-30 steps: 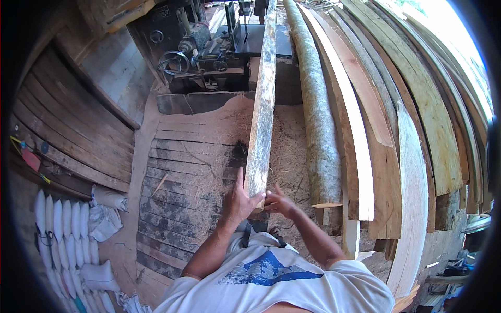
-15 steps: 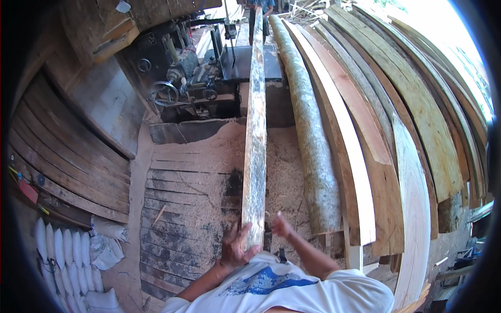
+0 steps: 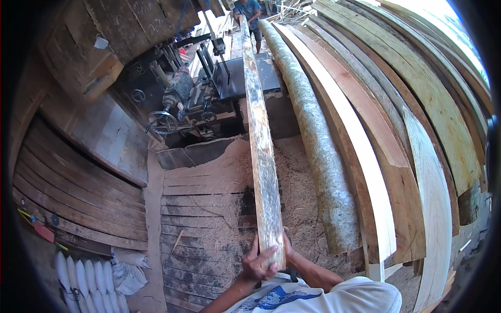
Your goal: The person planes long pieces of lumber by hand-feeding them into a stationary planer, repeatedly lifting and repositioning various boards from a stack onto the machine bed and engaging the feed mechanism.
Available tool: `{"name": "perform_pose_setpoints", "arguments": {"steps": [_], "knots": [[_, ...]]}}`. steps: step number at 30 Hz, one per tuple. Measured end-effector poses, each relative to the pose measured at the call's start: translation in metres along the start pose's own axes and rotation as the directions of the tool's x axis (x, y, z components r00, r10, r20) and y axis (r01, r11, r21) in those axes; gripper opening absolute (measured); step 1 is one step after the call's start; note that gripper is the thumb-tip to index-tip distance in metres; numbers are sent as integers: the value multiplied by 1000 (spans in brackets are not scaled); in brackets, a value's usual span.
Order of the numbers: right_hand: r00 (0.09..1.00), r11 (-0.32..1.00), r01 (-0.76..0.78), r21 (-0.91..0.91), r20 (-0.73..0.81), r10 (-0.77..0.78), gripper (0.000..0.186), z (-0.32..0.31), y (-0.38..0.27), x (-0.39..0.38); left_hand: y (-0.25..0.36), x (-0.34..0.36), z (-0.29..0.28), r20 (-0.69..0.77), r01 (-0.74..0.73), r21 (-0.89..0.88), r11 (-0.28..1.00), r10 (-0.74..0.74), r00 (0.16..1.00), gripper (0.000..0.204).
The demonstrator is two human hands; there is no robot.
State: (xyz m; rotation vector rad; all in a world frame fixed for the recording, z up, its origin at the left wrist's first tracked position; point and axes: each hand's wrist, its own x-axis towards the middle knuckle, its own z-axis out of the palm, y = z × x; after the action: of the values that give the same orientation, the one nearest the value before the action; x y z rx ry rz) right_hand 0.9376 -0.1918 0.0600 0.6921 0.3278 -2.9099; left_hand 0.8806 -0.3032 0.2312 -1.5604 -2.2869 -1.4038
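Observation:
A long plank with mottled bark on its face (image 3: 264, 161) runs from my waist away toward the saw table. My left hand (image 3: 259, 262) is wrapped round its near end from the left, fingers over the top face. On the plank's right side my right hand (image 3: 286, 244) grips the edge, with most of its fingers hidden by the wood. At the far end a co-worker (image 3: 248, 15) in a blue shirt holds the plank with their hands. The plank passes above the right part of the dark saw table (image 3: 245, 78).
A band saw with a metal handwheel (image 3: 163, 122) stands ahead on the left. To the right lie a round log (image 3: 313, 135) and several long boards (image 3: 360, 141). Sawdust (image 3: 229, 182) covers the slatted floor. White filled sacks (image 3: 88, 276) are stacked at lower left.
My right hand, free beside the plank before, now holds its right edge. The view has turned, and the plank slants more. The co-worker shows more fully.

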Motion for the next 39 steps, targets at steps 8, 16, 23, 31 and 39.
{"name": "perform_pose_setpoints", "arguments": {"steps": [8,16,23,31,39], "knots": [[802,867,308,-391,-384,-458,68,-41,-127,20,-98,164,99,-75,-68,6,998,69,995,52],[715,875,5,-484,-611,-341,43,-120,-4,-179,-111,222,68,9,504,-672,542,-675,737,57],[501,912,217,-348,-762,-410,28,-180,75,-285,-173,-154,98,632,707,367,604,-720,287,55],[-296,324,109,-940,-342,-892,40,-128,-77,-325,-161,-249,16,469,895,444,41,-862,-193,39],[-289,252,-250,-935,-177,-941,36,-99,-142,-340,-115,-215,19,378,972,24,235,-902,209,38]]}}
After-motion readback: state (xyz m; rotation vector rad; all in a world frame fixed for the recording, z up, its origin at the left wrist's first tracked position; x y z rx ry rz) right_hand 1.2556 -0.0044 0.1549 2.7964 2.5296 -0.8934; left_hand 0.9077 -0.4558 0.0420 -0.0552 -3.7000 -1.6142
